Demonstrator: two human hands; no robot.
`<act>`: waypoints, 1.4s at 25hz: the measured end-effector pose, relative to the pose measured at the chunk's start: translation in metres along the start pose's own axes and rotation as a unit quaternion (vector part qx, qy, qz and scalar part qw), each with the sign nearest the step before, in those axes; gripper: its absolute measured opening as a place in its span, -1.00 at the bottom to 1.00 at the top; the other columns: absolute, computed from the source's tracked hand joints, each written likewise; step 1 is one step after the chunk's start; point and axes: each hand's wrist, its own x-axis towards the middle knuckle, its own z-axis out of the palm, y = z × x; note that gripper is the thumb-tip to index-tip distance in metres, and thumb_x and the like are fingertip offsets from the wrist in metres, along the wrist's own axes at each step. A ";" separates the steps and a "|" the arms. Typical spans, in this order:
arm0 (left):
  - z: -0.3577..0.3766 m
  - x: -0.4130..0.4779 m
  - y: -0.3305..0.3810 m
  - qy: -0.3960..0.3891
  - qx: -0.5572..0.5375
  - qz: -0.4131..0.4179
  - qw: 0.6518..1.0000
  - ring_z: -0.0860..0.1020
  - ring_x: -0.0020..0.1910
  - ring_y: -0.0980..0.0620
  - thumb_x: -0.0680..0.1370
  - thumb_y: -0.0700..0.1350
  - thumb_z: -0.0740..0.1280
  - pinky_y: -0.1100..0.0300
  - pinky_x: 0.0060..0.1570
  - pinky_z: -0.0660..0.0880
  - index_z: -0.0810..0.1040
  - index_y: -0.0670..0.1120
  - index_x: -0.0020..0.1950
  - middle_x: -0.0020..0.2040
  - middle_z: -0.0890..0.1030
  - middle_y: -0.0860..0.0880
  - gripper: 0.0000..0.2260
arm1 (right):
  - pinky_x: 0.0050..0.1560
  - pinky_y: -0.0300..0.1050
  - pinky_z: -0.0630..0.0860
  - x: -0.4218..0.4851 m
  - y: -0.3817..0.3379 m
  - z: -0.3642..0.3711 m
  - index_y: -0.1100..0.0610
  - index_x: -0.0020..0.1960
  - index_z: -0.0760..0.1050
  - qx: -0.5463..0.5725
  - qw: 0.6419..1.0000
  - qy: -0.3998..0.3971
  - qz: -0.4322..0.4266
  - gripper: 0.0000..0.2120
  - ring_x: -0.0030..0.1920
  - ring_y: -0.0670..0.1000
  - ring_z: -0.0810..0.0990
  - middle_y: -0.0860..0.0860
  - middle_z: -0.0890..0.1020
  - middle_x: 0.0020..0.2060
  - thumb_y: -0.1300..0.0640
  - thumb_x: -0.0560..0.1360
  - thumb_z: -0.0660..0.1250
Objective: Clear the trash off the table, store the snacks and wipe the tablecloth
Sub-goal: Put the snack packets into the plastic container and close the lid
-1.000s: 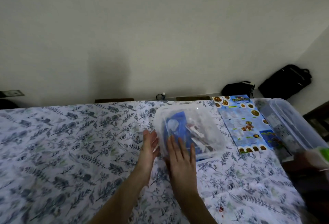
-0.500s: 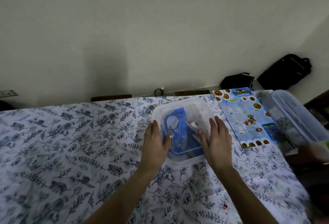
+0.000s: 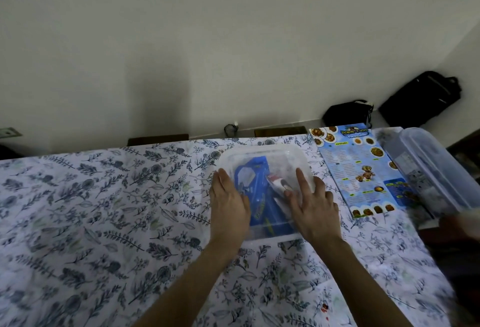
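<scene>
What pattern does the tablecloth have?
White tablecloth printed with blue-grey leaves and flowers; head view.

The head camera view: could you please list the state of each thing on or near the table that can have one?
Clear container: lid on, both hands pressing it.
Blue snack packet: inside the container.
Left hand: flat on the lid.
Right hand: flat on the lid.
Menu: lying flat.
Long clear box: lid on.
Tablecloth: spread out, red spots near the front edge.

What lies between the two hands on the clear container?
In the head view, between left hand and right hand: the clear container's lid, a blue snack packet showing through.
</scene>
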 end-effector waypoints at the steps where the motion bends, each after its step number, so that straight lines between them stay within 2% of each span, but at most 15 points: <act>1: -0.001 0.012 0.002 -0.003 0.004 -0.002 1.000 0.11 0.52 -0.19 0.63 -0.12 0.12 0.02 0.50 0.13 -0.06 -0.25 0.54 0.52 0.09 -0.27 -0.44 | 0.26 0.18 0.37 -0.004 -0.002 0.001 -0.10 0.54 -0.10 0.000 1.000 -0.008 0.008 -0.35 0.34 0.25 0.31 0.20 0.18 0.44 -0.30 0.53 -0.03; 3: -0.003 0.035 0.003 -0.018 0.018 0.003 1.000 0.20 0.49 -0.20 0.63 -0.11 0.11 0.00 0.46 0.25 -0.06 -0.24 0.54 0.51 0.13 -0.27 -0.44 | 0.26 0.16 0.36 -0.016 -0.009 0.006 -0.04 0.54 -0.15 -0.023 0.999 -0.013 0.033 -0.29 0.34 0.26 0.31 0.23 0.18 0.43 -0.34 0.52 -0.06; 5: -0.003 0.047 -0.003 -0.031 0.054 0.025 0.998 0.17 0.51 -0.19 0.65 -0.05 0.05 0.01 0.42 0.28 -0.11 -0.21 0.55 0.56 0.04 -0.23 -0.44 | 0.38 0.19 0.22 -0.013 -0.014 0.009 0.01 0.54 -0.17 -0.030 0.999 0.000 0.032 -0.23 0.45 0.27 0.18 0.22 0.03 0.51 -0.40 0.49 -0.13; 7: -0.001 0.048 -0.012 -0.030 0.100 0.057 0.993 0.01 0.56 -0.11 0.66 0.02 -0.03 0.02 0.45 0.22 -0.19 -0.15 0.56 0.59 -0.13 -0.14 -0.44 | 0.47 0.18 -0.07 0.004 -0.014 0.009 0.07 0.54 -0.23 0.005 1.000 -0.005 0.005 -0.12 0.54 0.18 -0.12 0.13 -0.22 0.54 -0.46 0.42 -0.22; 9: 0.004 0.050 -0.018 -0.023 0.141 0.087 0.986 -0.13 0.57 -0.04 0.65 0.04 -0.08 0.05 0.53 0.04 -0.23 -0.14 0.55 0.58 -0.23 -0.09 -0.44 | 0.51 0.15 -0.14 0.024 -0.011 0.011 0.11 0.54 -0.28 0.050 0.999 -0.007 0.004 -0.07 0.53 0.09 -0.24 0.06 -0.29 0.53 -0.49 0.39 -0.25; 12: 0.008 0.055 -0.022 -0.015 0.166 0.091 0.982 -0.17 0.56 -0.03 0.66 0.03 -0.09 0.11 0.51 -0.15 -0.23 -0.16 0.54 0.58 -0.22 -0.11 -0.45 | 0.53 0.11 -0.05 0.035 -0.008 0.016 0.14 0.53 -0.31 0.058 0.998 -0.001 0.011 -0.05 0.54 0.06 -0.23 0.06 -0.28 0.53 -0.49 0.39 -0.28; 17: 0.010 0.055 -0.023 -0.002 0.161 0.103 0.982 -0.19 0.55 0.01 0.66 0.03 -0.07 0.15 0.48 -0.22 -0.22 -0.16 0.54 0.58 -0.20 -0.11 -0.44 | 0.51 0.04 -0.10 0.035 -0.007 0.019 0.14 0.53 -0.30 0.054 0.999 0.005 0.001 -0.09 0.53 0.05 -0.22 0.07 -0.25 0.54 -0.47 0.45 -0.22; 20: 0.015 0.057 -0.025 0.000 0.162 0.096 0.982 -0.21 0.54 0.04 0.65 0.03 -0.07 0.15 0.49 -0.21 -0.23 -0.17 0.54 0.58 -0.21 -0.11 -0.44 | 0.49 0.02 -0.08 0.040 -0.006 0.019 0.16 0.54 -0.27 0.041 0.999 0.013 -0.007 -0.10 0.54 0.07 -0.19 0.09 -0.21 0.55 -0.45 0.46 -0.19; 23: 0.017 0.063 -0.017 -0.015 0.203 0.074 0.976 -0.14 0.57 -0.08 0.65 0.04 -0.08 0.05 0.55 -0.11 -0.22 -0.21 0.54 0.58 -0.18 -0.17 -0.43 | 0.51 0.08 -0.07 0.051 -0.005 0.017 0.15 0.53 -0.29 0.027 1.000 -0.009 -0.005 -0.09 0.54 0.06 -0.20 0.07 -0.24 0.54 -0.46 0.46 -0.18; 26: 0.010 0.069 -0.008 -0.041 0.207 0.061 0.976 -0.14 0.57 -0.11 0.65 0.07 -0.09 -0.05 0.56 -0.05 -0.22 -0.21 0.54 0.57 -0.20 -0.18 -0.41 | 0.51 0.17 -0.12 0.060 -0.004 0.006 0.14 0.54 -0.28 0.028 0.999 -0.021 -0.020 -0.07 0.53 0.06 -0.26 0.05 -0.27 0.53 -0.48 0.41 -0.31; 28: 0.006 0.056 -0.008 -0.054 0.197 0.068 0.977 -0.21 0.56 -0.09 0.63 0.13 -0.12 -0.04 0.55 -0.14 -0.25 -0.18 0.53 0.57 -0.25 -0.14 -0.39 | 0.52 0.15 -0.16 0.044 0.001 0.005 0.15 0.55 -0.20 0.021 0.999 0.005 -0.041 -0.09 0.52 0.05 -0.30 0.05 -0.27 0.53 -0.44 0.41 -0.39; 31: 0.012 0.015 -0.013 -0.043 0.207 0.109 0.971 -0.29 0.54 -0.02 0.56 0.26 -0.23 0.06 0.52 -0.24 -0.29 -0.12 0.53 0.52 -0.32 -0.06 -0.33 | 0.53 0.10 -0.06 -0.006 0.007 0.020 0.15 0.55 -0.02 0.081 0.994 0.040 -0.060 -0.26 0.54 0.03 -0.24 0.06 -0.17 0.55 -0.30 0.53 -0.20; 33: 0.019 0.004 -0.017 -0.022 0.211 0.120 0.970 -0.26 0.55 -0.02 0.57 0.27 -0.20 0.07 0.51 -0.24 -0.22 -0.13 0.54 0.53 -0.28 -0.06 -0.31 | 0.52 0.11 0.05 -0.025 0.009 0.030 0.17 0.55 0.02 0.105 0.990 0.067 -0.069 -0.35 0.55 0.03 -0.16 0.07 -0.06 0.56 -0.19 0.58 -0.12; 35: 0.024 0.004 -0.018 -0.006 0.229 0.126 0.965 -0.21 0.56 -0.03 0.58 0.23 -0.15 0.07 0.51 -0.22 -0.15 -0.16 0.55 0.57 -0.19 -0.11 -0.33 | 0.51 0.09 0.08 -0.025 0.011 0.033 0.20 0.54 0.05 0.105 0.988 0.091 -0.071 -0.39 0.55 0.04 -0.09 0.10 0.02 0.55 -0.13 0.60 -0.11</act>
